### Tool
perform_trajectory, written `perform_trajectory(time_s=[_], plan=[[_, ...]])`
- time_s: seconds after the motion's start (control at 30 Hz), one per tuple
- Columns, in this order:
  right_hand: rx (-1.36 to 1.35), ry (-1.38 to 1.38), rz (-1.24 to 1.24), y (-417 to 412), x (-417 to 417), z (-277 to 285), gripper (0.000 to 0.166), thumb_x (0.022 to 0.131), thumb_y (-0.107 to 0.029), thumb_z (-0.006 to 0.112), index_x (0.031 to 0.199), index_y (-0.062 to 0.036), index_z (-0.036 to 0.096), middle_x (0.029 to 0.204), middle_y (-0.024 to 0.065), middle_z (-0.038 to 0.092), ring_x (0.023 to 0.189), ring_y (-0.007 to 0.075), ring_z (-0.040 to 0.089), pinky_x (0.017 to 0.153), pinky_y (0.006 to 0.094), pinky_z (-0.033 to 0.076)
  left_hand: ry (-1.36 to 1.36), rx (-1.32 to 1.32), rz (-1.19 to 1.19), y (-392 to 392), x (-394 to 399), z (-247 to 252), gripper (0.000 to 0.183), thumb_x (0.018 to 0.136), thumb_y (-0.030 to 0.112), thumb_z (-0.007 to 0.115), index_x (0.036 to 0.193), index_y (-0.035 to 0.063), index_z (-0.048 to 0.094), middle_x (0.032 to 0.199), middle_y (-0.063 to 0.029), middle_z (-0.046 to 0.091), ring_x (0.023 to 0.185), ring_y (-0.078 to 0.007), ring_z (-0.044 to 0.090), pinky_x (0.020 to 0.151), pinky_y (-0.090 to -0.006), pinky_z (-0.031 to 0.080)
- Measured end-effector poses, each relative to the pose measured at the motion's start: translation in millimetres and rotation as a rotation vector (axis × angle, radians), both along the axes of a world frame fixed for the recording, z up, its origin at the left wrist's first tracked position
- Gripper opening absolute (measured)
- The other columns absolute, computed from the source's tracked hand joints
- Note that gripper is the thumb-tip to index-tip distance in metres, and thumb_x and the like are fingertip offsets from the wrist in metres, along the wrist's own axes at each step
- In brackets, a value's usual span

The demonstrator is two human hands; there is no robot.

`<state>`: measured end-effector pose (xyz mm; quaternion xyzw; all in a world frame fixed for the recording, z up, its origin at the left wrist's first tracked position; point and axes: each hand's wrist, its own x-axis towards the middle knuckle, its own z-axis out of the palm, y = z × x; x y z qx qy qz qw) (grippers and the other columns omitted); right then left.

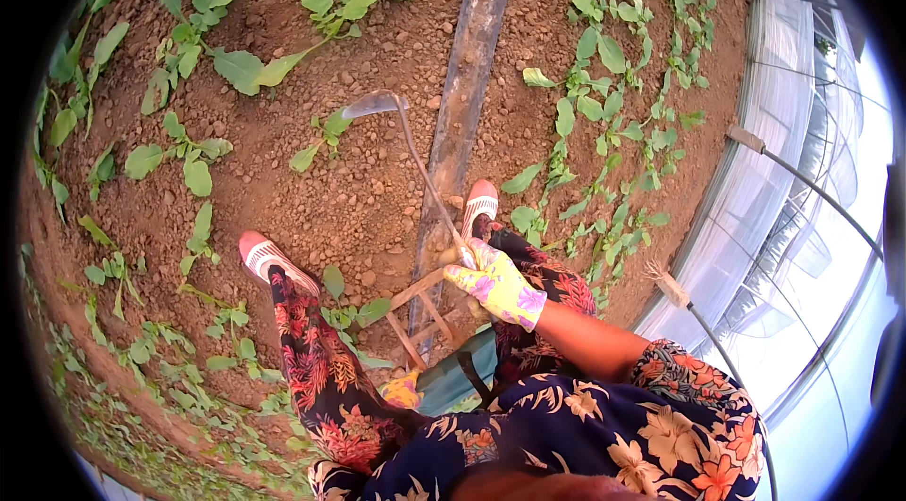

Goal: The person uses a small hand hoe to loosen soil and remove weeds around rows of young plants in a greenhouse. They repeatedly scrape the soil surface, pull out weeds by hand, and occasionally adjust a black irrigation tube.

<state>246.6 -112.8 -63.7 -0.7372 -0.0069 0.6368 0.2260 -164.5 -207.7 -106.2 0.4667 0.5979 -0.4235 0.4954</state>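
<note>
My right hand [501, 289], in a yellow glove with pink flowers, is closed around the handle of a small hand hoe [422, 165]. The hoe's thin shaft slopes up and left to a curved metal blade [374, 104], just above the soil by a small leafy seedling [328, 139]. Under that hand is a folding stool with a wooden frame [416, 286] and a teal cloth seat [453, 375]. A yellow patterned glove, seemingly my left hand [402, 390], shows at the seat's left edge. My leg hides most of it, so its grip is unclear.
Brown clod-strewn soil [283, 126] carries leafy crop plants [195, 41] on the left and denser rows [601, 90] on the right. A flat drip tape strip [474, 55] runs between my shoes [481, 200]. Plastic greenhouse sheeting [764, 112] with metal rods borders the right.
</note>
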Motion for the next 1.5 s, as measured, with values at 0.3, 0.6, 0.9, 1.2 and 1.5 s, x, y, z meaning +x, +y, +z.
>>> perform_trajectory(time_s=[0.3,0.6,0.9,1.2,1.5], plan=[[0.030,-0.388,0.303,-25.1,3.1,42.7,0.025,0.084,-0.016,0.060,0.103,-0.0005,0.052,0.069,0.0008,0.053,0.051,0.0082,0.048,0.044,0.0235,0.040,-0.052,-0.135,-0.072,-14.2,-38.8,117.7,0.024,0.081,0.010,0.053,0.102,0.0053,0.064,0.099,-0.0125,0.066,0.088,-0.0258,0.065,0.073,-0.0358,0.051],[-0.040,-0.729,0.556,24.6,-7.3,208.6,0.041,0.082,-0.030,0.061,0.104,0.0048,0.056,0.080,0.0166,0.062,0.070,0.0284,0.059,0.067,0.0368,0.045,-0.097,-0.222,-0.270,50.9,-179.3,225.9,0.031,0.068,0.024,0.065,0.094,0.0074,0.068,0.101,-0.0144,0.065,0.096,-0.0280,0.062,0.080,-0.0380,0.050],[-0.052,-0.682,0.233,95.2,-8.2,273.1,0.025,0.078,-0.019,0.065,0.092,0.0002,0.058,0.063,0.0012,0.052,0.055,0.0097,0.047,0.049,0.0271,0.038,0.245,0.236,0.190,165.8,-251.8,309.5,0.048,0.069,0.026,0.066,0.111,0.0055,0.056,0.110,-0.0178,0.060,0.105,-0.0311,0.057,0.087,-0.0383,0.047],[0.018,-0.637,0.280,272.2,-48.3,306.6,0.029,0.079,-0.021,0.062,0.096,0.0023,0.057,0.067,0.0054,0.055,0.054,0.0143,0.051,0.047,0.0301,0.040,0.235,0.496,0.494,324.8,-282.3,316.4,0.045,0.068,0.023,0.065,0.107,0.0024,0.059,0.107,-0.0213,0.060,0.102,-0.0335,0.057,0.086,-0.0394,0.047],[0.098,-0.781,0.433,460.2,-98.6,242.4,0.037,0.071,-0.019,0.062,0.097,0.0050,0.059,0.085,0.0231,0.063,0.082,0.0342,0.062,0.073,0.0400,0.047,0.411,0.291,0.561,468.1,-318.6,369.0,0.042,0.060,0.021,0.066,0.097,0.0008,0.064,0.102,-0.0219,0.062,0.098,-0.0329,0.061,0.082,-0.0366,0.049]])
